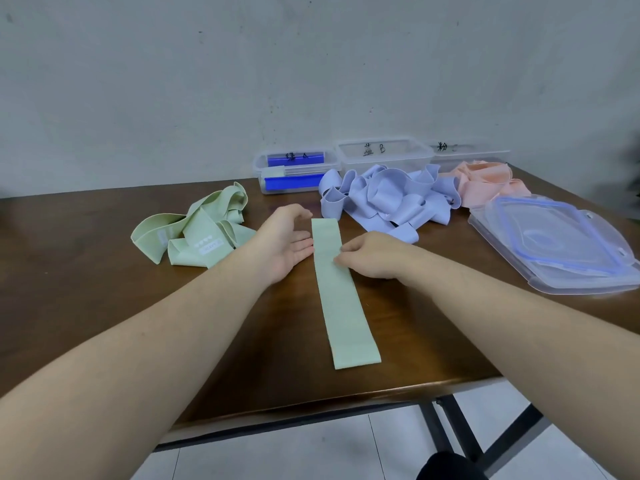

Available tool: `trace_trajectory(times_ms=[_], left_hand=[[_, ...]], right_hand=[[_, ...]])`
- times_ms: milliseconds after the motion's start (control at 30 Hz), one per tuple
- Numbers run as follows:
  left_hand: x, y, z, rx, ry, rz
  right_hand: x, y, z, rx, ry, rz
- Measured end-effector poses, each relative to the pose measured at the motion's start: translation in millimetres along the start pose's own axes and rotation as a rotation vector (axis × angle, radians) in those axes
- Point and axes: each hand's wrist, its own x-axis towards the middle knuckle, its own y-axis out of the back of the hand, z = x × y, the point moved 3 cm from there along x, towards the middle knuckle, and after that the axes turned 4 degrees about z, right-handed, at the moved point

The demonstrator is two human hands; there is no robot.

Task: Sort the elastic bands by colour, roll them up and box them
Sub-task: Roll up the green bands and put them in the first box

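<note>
A green elastic band point(341, 306) lies flat and straight on the brown table point(104, 306), running from near the front edge toward the back. My left hand point(287, 240) stands on its edge with fingers straight, touching the band's left side near its far end. My right hand point(367, 258) rests on the band's right side, fingertips curled onto the fabric. A heap of green bands point(197, 233) lies to the left. Purple bands point(388, 199) are piled behind my right hand, pink bands point(485, 185) beyond them.
Three clear boxes stand along the wall: the left one point(294, 171) with blue clips, the middle one point(384, 155), the right one point(471, 155). Stacked clear lids point(554, 240) with blue seals lie at the table's right. The front table edge is close.
</note>
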Motion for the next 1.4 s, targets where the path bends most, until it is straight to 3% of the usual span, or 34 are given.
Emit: trace_trajectory(times_ms=[200, 567, 667, 833, 967, 1200, 1400], left_hand=[[-1, 19, 2, -0.011, -0.025, 0.020], [-7, 26, -5, -0.027, -0.192, 0.062], [-10, 31, -16, 0.140, -0.272, 0.048], [-46, 47, -33, 0.591, -0.568, 0.041], [-76, 56, -46, 0.761, -0.701, -0.075], [-130, 79, -70, 1.119, -0.949, -0.241], [-134, 87, -78, 1.240, -1.019, -0.169]], right_hand=[[8, -6, -14, 0.055, 0.005, -0.059], [10, -12, -25, 0.006, 0.154, 0.004], [2, -13, -13, 0.106, 0.209, 0.061], [-23, -33, 3, 0.230, 0.366, 0.147], [-49, -41, 8, 0.278, 0.433, 0.155], [-104, -50, 21, 0.052, 0.598, 0.164], [-117, -56, 28, 0.019, 0.643, 0.228]])
